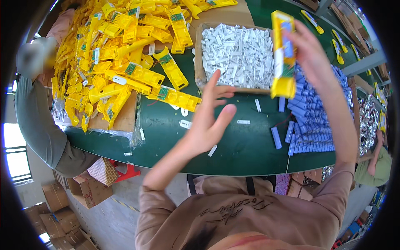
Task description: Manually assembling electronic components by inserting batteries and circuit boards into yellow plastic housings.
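Slippage of the yellow plastic housing (276, 56) as the likeliest trouble from here, given a hold along one side only. Raised in the upper right of the frame, in view across the right edge of the carton (199, 54) of white plastic pieces (237, 54). Could drop among those pieces, or onto the stack of blue cylindrical cells (314, 125) lower to the right, if pinched too loosely. Might also shed the single blue cell (288, 48) in its hollow face, beside the green circuit board (287, 70), if tipped; impossible to say whether fastened. Perhaps liable, too, to sweep the loose white strip (213, 150) off the near edge of the bench (166, 152), if dragging the left forearm low.

Right hand (312, 56): fingers closed on the right side of the housing, tips reaching over its face near the cell; too blurred to judge each contact. Left hand (212, 121), mid-frame: fingers spread, thumb well apart from them, nothing held. Nearest to a second yellow housing (179, 98) at the lower right of the heap, close beside it in view; no telling whether touching.
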